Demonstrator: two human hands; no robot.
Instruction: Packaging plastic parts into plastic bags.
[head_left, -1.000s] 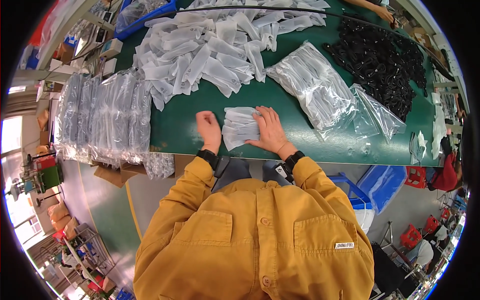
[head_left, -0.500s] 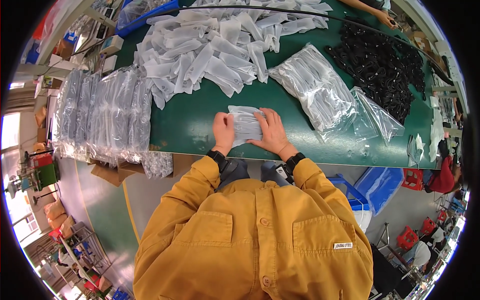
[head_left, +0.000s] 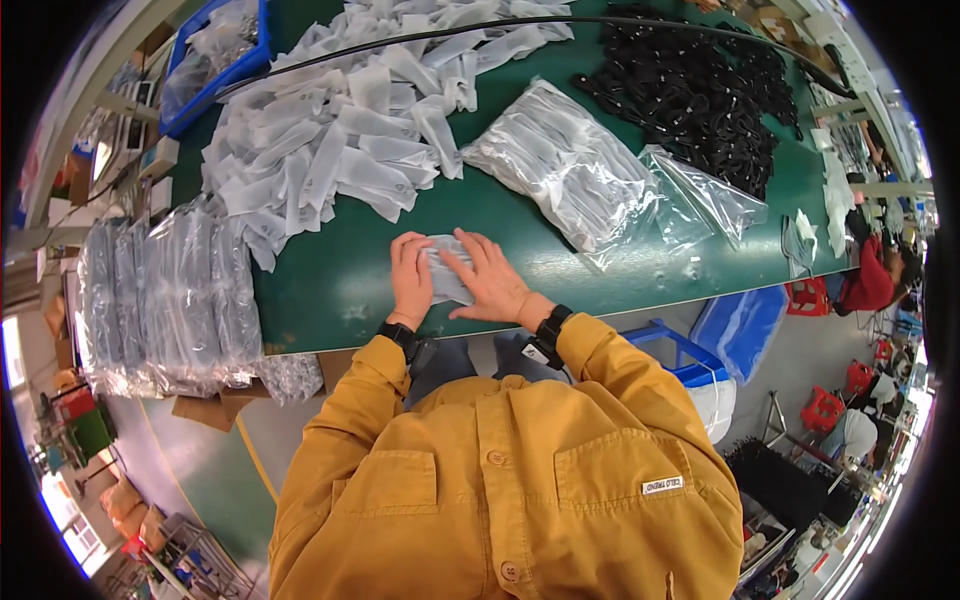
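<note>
Close to the table's front edge, a small stack of frosted plastic pouches (head_left: 447, 278) lies on the green tabletop. My left hand (head_left: 410, 280) is bent round the stack's left edge, its fingertips near the far corner. Across the right side lies my right hand (head_left: 492, 283), thumb toward me and fingers reaching over the top, so the stack is held between both hands. Beyond them spreads a large loose heap of similar pouches (head_left: 350, 140). To the right of the heap sits a clear bag packed with pouches (head_left: 570, 165).
Wrapped bundles (head_left: 170, 290) stand at the table's left edge. A blue bin (head_left: 265, 40) is at the far left. Black cords (head_left: 690, 100) are piled at the far right, near an empty clear bag (head_left: 700, 200). A black cable (head_left: 430, 38) crosses above the table.
The view has turned, shifting the table and its contents leftward in the picture. My left fingers have straightened somewhat along the stack, and my right fingers now cover more of it.
</note>
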